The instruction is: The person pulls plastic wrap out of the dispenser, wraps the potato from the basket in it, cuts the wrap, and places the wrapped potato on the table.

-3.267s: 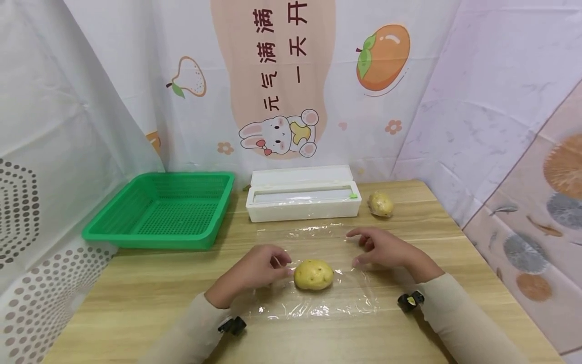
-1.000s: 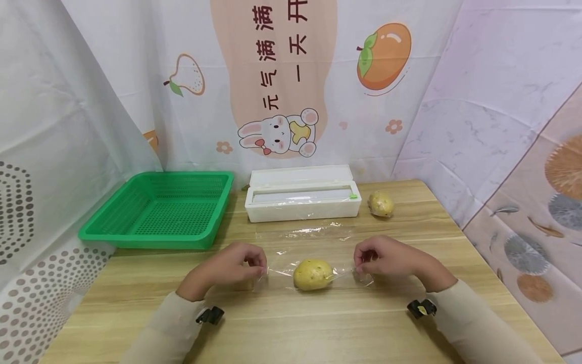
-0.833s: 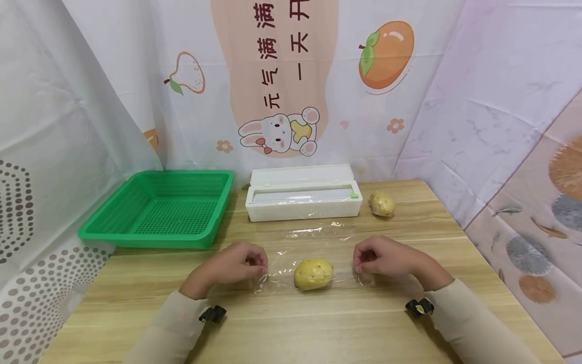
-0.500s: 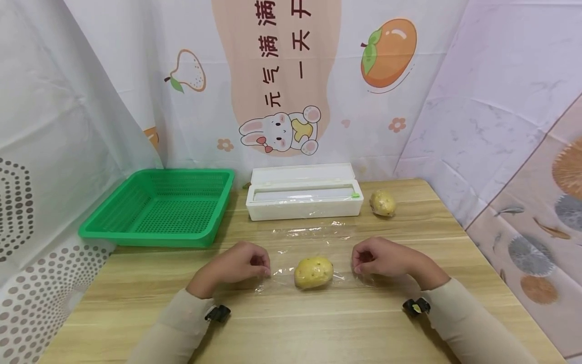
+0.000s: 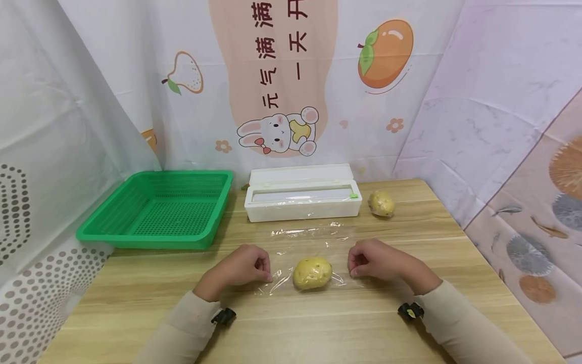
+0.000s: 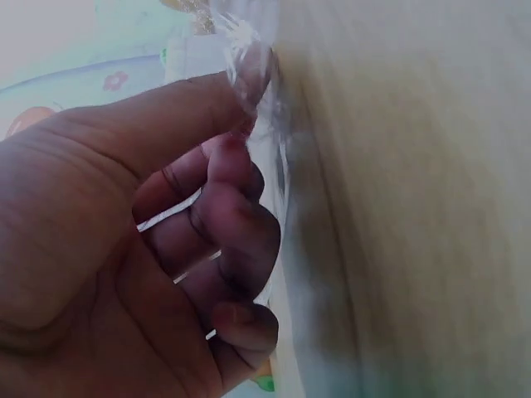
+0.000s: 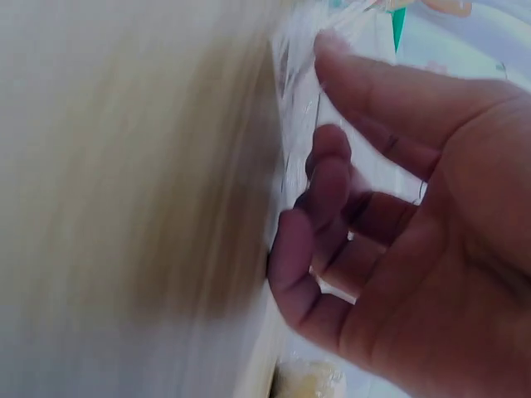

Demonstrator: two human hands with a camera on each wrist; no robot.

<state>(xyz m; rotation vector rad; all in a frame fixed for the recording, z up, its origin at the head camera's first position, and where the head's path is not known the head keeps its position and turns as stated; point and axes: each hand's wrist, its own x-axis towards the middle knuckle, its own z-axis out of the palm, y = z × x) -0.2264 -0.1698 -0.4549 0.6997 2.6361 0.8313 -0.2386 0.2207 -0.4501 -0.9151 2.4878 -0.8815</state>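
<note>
A yellow potato (image 5: 312, 273) lies mid-table under clear cling film (image 5: 284, 275), which is folded over it and spreads to both sides. My left hand (image 5: 245, 265) pinches the film's left part, its thumb and index tip together. In the left wrist view crinkled film (image 6: 245, 46) covers the thumb tip of that hand. On the potato's right my right hand (image 5: 375, 260) pinches the film with curled fingers. The right wrist view has film (image 7: 290, 75) bunched at its thumb tip. Neither hand touches the potato.
Behind the film stands a white cling film box (image 5: 302, 210) with its lid up and a roll inside. Another potato (image 5: 382, 203), wrapped in film, sits right of it. A green plastic basket (image 5: 154, 237) stands at the back left of the wooden table (image 5: 300, 333).
Both hands first hovered beside the bare potato on flat film. They gripped the film's sides and brought its near part over the potato. Lately both hands have shifted slightly inward.
</note>
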